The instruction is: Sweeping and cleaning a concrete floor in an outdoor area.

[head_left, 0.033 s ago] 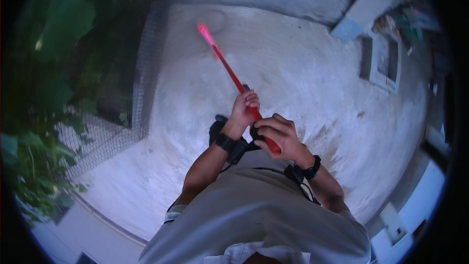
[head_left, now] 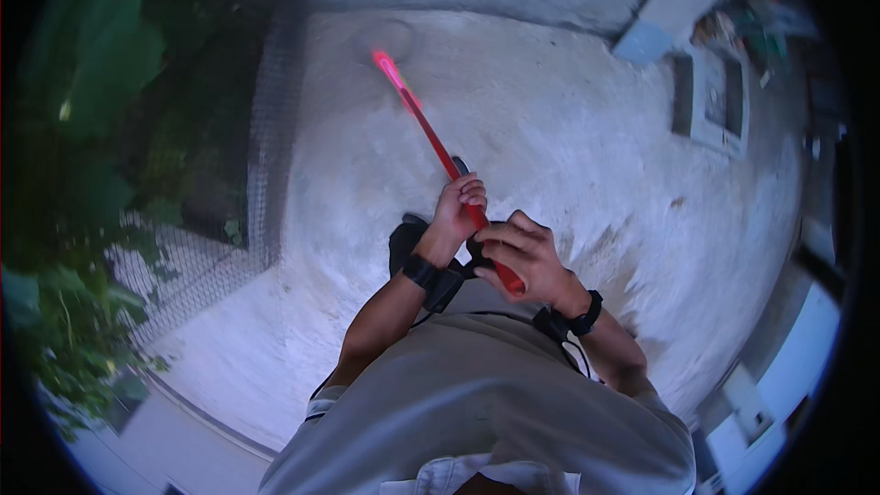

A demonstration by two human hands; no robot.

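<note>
Red stick point(head_left: 431, 133) clenched by left hand point(head_left: 458, 206) and right hand point(head_left: 518, 257); its far tip blurs out.

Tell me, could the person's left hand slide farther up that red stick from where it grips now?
Probably yes. The left hand is wrapped around the red stick, above the right hand, and the length beyond it toward the far tip shows bare, with nothing on it.

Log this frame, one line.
left hand: grips red pole | right hand: grips pole's near end | ground: concrete
</note>
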